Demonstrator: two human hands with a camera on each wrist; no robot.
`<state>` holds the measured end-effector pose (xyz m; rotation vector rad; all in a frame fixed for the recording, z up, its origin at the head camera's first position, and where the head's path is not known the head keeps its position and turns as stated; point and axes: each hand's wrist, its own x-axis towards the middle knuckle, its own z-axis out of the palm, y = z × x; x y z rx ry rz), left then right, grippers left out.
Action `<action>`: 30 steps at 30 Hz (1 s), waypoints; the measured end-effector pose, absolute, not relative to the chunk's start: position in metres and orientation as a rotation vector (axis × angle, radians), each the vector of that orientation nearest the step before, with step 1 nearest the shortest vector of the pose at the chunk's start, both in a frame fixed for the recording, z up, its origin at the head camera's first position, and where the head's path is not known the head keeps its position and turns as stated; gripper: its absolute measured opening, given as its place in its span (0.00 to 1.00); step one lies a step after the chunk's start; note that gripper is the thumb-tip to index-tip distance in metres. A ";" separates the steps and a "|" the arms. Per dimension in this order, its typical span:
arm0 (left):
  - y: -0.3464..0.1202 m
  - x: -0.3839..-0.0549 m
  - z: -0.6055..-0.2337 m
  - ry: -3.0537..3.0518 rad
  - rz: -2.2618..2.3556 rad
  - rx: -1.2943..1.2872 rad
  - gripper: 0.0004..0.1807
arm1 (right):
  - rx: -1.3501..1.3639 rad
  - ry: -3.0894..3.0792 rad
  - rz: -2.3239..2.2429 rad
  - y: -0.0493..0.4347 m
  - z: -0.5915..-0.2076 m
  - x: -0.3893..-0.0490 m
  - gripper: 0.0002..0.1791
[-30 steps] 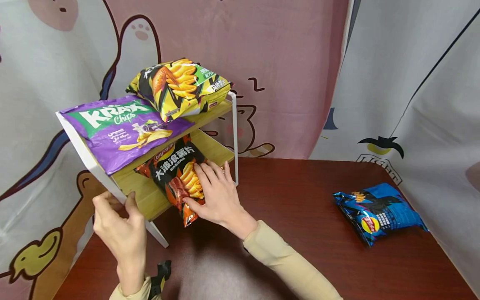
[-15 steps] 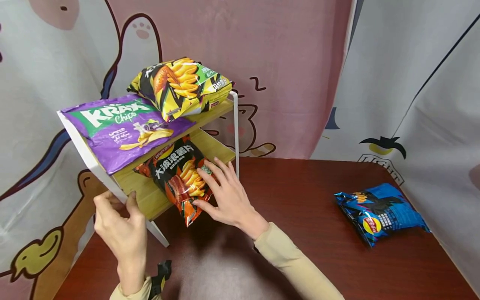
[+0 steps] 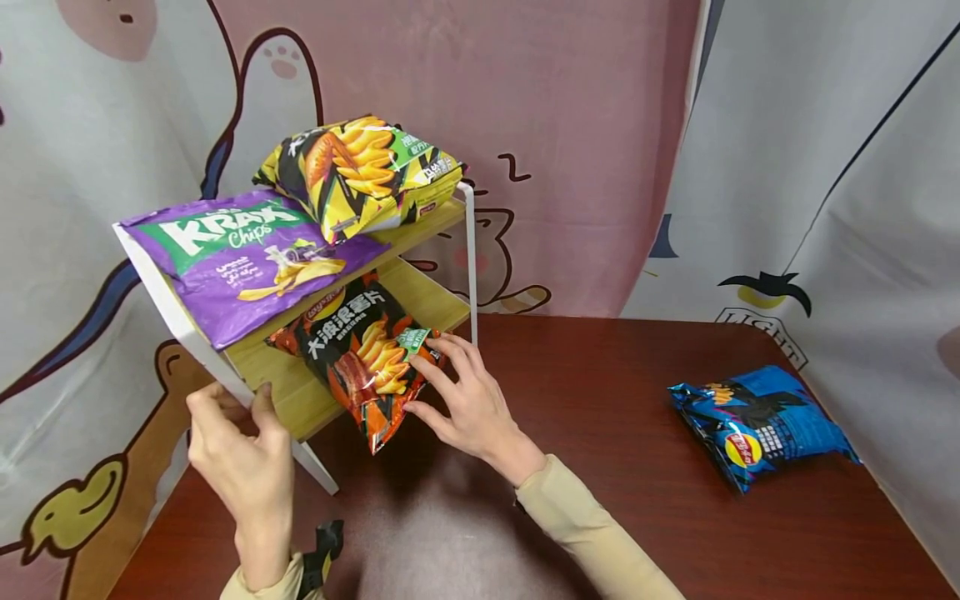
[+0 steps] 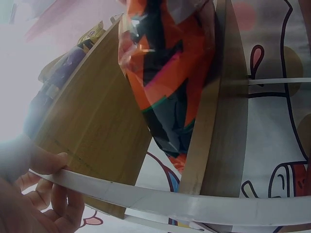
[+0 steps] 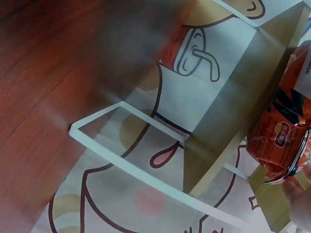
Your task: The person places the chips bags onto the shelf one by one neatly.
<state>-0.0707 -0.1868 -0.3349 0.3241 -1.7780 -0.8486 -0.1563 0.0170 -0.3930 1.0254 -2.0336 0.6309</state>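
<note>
- Orange and black, a glossy plastic chip bag (image 3: 360, 354) with fries pictured on its front lies on the pale wooden lower board (image 3: 435, 296), partly beneath the upper one; its near corner juts past the board's front edge.
- The person's right hand (image 3: 472, 408) rests lightly at that bag's right side, fingers spread apart and slightly bent, thumb near the jutting corner (the right wrist view crops most of this hand).
- The person's left hand (image 3: 243, 454) is clamped on the white, flat-barred frame (image 3: 201, 352) of the shelf unit, thumb on one side of the bar and curled fingers on the other.
- Above, on the pale wooden upper board (image 3: 427, 227), a flat purple bag (image 3: 247, 275) with a green "KRAX Chips" panel lies at the left, and a plump yellow and black chip bag (image 3: 360, 179) overlaps its right part.
- Well apart to the right, a shiny blue chip bag (image 3: 772, 429) lies on the reddish-brown wooden table (image 3: 585, 400).
</note>
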 end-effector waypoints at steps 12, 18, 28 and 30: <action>-0.187 -0.071 -0.335 -1.776 -0.850 0.327 0.13 | 1.068 -2.077 0.494 -0.003 -0.388 -0.156 0.27; -0.187 -0.071 -0.336 -1.771 -0.851 0.318 0.13 | 1.068 -2.121 0.417 -0.012 -0.387 -0.155 0.28; -0.187 -0.071 -0.336 -1.764 -0.861 0.326 0.13 | 1.062 -2.210 0.371 -0.024 -0.383 -0.151 0.28; -0.187 -0.071 -0.336 -1.766 -0.859 0.326 0.13 | 1.056 -2.220 0.367 -0.027 -0.383 -0.150 0.29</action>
